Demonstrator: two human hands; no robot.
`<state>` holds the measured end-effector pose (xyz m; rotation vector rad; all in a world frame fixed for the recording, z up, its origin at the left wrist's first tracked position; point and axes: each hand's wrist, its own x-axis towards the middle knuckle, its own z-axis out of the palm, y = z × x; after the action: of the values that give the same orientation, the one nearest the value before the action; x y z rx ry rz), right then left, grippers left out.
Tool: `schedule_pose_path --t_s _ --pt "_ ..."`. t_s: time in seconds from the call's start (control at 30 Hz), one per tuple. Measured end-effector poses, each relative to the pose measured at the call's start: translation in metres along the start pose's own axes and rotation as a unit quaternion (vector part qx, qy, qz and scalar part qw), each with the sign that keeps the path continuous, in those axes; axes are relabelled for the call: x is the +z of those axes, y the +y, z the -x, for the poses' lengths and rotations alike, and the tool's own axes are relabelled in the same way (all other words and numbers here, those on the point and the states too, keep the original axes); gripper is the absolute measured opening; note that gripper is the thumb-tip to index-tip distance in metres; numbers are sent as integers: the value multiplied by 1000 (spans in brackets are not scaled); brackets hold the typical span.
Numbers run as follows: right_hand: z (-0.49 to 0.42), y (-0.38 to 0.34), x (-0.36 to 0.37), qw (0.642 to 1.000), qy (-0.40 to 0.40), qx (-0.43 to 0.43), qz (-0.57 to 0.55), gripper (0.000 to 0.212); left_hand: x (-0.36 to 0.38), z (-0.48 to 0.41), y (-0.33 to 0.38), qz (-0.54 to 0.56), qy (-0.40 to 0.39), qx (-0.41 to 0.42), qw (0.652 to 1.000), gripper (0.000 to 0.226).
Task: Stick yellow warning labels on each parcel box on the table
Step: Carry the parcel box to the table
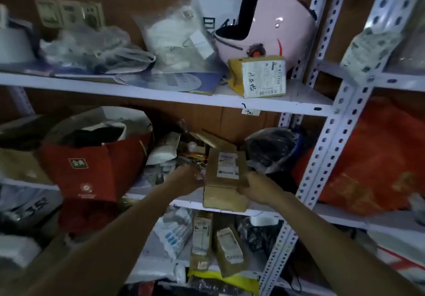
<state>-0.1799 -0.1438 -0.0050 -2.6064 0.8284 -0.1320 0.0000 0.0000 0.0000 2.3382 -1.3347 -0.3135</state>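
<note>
box: brown, white labels on top, on middle shelf, front edge overhanging
left hand: at box's left edge, fingers blurred, grip unclear
right hand: fingers closed on box's right front corner
helmet: pink, upper shelf

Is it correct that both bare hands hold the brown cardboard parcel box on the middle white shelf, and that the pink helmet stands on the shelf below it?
Not quite. The pink helmet stands on the shelf above, not below, next to a small yellow-brown parcel. The rest holds: in the head view, the left hand and the right hand hold the brown cardboard parcel box at the middle white shelf.
</note>
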Motion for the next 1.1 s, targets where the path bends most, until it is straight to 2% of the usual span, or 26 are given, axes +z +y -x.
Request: schedule_pose_path --t_s 0.07,0.17,0.2,0.23,0.3,0.33,0.37,0.43,0.57,0.67,0.77,0.9,1.03,1.1 --pt "-20 7 10 997 69 27 -37 51 8 -16 -4 52 -12 -12 998 33" --pt "-48 32 42 986 76 72 -133 80 28 -28 -1 160 -36 -72 984 38" --pt "-49 30 48 976 76 87 -183 83 36 -30 1 181 -38 -76 980 45" --pt "-51 33 54 962 86 93 -240 75 43 -33 2 212 -39 -71 974 52" --pt "-49 31 59 935 91 94 -329 57 57 -36 3 333 -57 -46 940 69" --pt "-51 37 64 925 93 90 -356 58 62 -37 4 407 -60 -38 911 76" --pt "-51 41 67 916 92 83 -381 60 64 -37 6 470 -50 -36 880 76" --pt "-47 39 65 902 96 67 -416 66 64 -32 11 513 -32 -54 856 65" --pt "-25 32 62 904 92 35 -417 88 66 -11 9 493 -26 -81 866 84" --pt "0 29 55 903 80 -3 -423 86 64 13 15 466 -14 -59 883 94" --pt "32 25 42 906 45 -23 -420 87 58 42 24 451 -29 -25 892 113" --pt "88 21 30 911 12 -5 -412 94 61 82 37 410 -30 6 912 103" --pt "145 15 31 915 38 45 -399 116 78 115 44 405 -46 49 912 100" --pt "171 11 38 919 61 63 -383 119 84 129 47 386 -64 87 916 96"
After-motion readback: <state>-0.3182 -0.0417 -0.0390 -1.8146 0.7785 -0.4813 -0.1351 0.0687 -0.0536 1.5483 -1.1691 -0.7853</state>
